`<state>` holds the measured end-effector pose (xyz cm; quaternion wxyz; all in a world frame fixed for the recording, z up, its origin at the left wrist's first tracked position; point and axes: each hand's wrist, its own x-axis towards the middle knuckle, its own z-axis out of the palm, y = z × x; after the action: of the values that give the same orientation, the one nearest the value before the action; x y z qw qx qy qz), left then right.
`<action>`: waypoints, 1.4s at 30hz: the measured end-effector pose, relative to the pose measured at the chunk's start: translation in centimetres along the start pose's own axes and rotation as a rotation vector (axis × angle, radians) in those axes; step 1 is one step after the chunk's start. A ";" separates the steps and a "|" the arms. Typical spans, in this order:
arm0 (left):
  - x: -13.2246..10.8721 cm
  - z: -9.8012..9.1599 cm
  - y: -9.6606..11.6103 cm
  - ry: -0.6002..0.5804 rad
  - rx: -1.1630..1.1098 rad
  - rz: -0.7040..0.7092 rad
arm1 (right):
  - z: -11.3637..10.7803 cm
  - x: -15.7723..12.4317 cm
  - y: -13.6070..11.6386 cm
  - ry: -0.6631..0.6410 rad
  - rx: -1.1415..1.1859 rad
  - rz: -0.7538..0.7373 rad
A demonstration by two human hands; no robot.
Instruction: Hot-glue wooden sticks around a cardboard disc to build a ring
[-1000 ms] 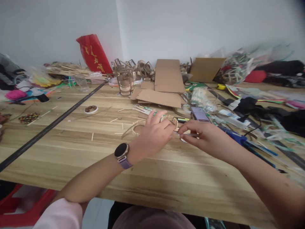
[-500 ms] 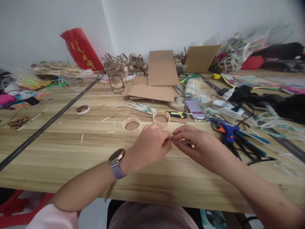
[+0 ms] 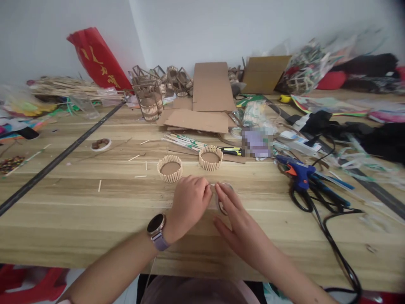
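Note:
My left hand, with a watch on its wrist, is closed, its thumb and index finger pinching the end of a thin strip. The strip curls into a pale loop beside my right hand. That hand lies over the loop with its fingers stretched out and its thumb apart. Part of the loop is hidden under the fingers. Just beyond the hands stand two round cups made of short wooden sticks around brown bases, a left cup and a right cup.
A blue glue gun with a black cable lies to the right. Behind the cups are a yellow-black cutter, cardboard sheets and bundled sticks. Loose sticks and a small white dish lie left.
Both hands have moved left and nearer to me. The right hand has gone from a pinch to stretched fingers, and a curled loop of strip now shows beside it.

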<state>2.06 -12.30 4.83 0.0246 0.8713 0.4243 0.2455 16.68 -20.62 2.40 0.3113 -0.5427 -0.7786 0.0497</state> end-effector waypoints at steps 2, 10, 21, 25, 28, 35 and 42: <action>-0.3 0.6 -0.4 0.032 -0.031 0.023 | 0.3 -0.7 0.0 -0.064 0.057 0.019; -1.4 2.3 -1.2 0.086 -0.213 0.068 | -1.2 -2.2 0.5 -0.096 -0.134 0.043; -1.6 3.2 -2.2 0.112 -0.335 0.054 | -14.2 -2.9 10.8 0.010 -0.690 0.891; -1.6 3.2 -2.0 0.105 -0.343 0.064 | -16.8 -4.2 13.5 -0.053 -0.668 1.066; -1.6 3.2 -2.0 0.100 -0.344 0.070 | -17.6 -5.0 15.3 -0.085 -0.613 1.065; -1.7 3.3 -1.8 0.103 -0.342 0.078 | -17.4 -4.7 17.3 -0.154 -0.531 0.982; -1.6 2.9 -1.6 0.091 -0.335 0.069 | -15.2 -4.4 14.2 -0.136 -0.586 0.928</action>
<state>1.32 -12.01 1.20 0.1416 0.8571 0.3480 0.3525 37.40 -22.63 6.84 0.0415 -0.8884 -0.4572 -0.0019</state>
